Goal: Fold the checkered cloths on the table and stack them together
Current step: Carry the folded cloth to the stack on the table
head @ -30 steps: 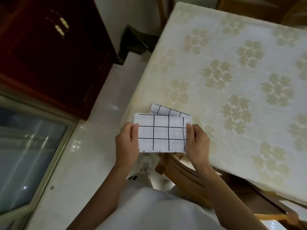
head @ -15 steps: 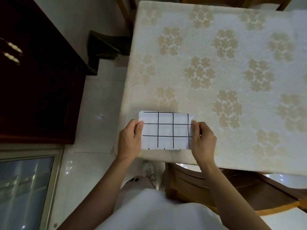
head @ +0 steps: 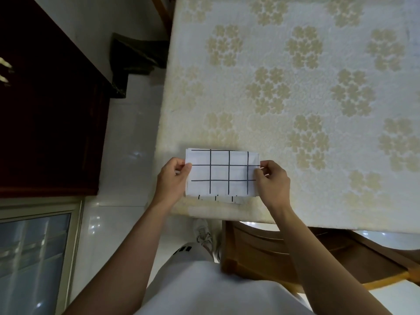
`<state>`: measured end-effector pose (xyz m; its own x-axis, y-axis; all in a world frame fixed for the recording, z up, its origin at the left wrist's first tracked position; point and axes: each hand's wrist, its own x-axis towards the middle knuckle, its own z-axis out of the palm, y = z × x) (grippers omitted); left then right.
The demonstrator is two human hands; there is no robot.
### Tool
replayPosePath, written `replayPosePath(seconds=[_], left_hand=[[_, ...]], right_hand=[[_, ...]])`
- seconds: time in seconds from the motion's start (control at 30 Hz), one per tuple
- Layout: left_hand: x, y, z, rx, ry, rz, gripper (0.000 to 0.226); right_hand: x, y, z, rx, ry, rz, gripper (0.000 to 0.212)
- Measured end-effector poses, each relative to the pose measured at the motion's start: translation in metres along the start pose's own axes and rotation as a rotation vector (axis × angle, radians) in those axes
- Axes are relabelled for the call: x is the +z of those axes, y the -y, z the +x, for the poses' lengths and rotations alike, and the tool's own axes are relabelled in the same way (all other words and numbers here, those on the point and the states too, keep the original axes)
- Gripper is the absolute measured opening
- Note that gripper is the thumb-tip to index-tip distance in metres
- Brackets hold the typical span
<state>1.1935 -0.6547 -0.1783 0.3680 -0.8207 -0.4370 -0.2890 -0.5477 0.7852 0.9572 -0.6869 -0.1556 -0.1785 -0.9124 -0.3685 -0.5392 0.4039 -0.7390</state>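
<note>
A folded white cloth with a black grid [head: 221, 172] lies at the near left corner of the table [head: 295, 98]. Under it a second folded checkered cloth [head: 222, 198] shows only as a thin strip along the near edge. My left hand [head: 173, 178] pinches the top cloth's left edge between thumb and fingers. At the right edge my right hand [head: 271, 181] pinches the same cloth. Both hands rest at table level.
A cream tablecloth with flower patterns covers the table. A wooden chair [head: 295, 253] stands under the near edge at the right. A dark wooden cabinet [head: 45, 110] rises at the left, beyond a strip of white floor. My shoe [head: 204, 235] is below the table corner.
The held cloth came down from the air onto the other folded cloth at the table corner, covering it. Both hands kept their hold on its side edges.
</note>
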Motion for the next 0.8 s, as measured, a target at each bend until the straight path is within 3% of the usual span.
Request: replayPosePath(seconds=[0.8], left_hand=[[0.019, 0.022, 0.011, -0.026, -0.082, 0.24, 0.008]], right_hand=[[0.025, -0.036, 0.018, 0.074, 0.083, -0.193, 0.009]])
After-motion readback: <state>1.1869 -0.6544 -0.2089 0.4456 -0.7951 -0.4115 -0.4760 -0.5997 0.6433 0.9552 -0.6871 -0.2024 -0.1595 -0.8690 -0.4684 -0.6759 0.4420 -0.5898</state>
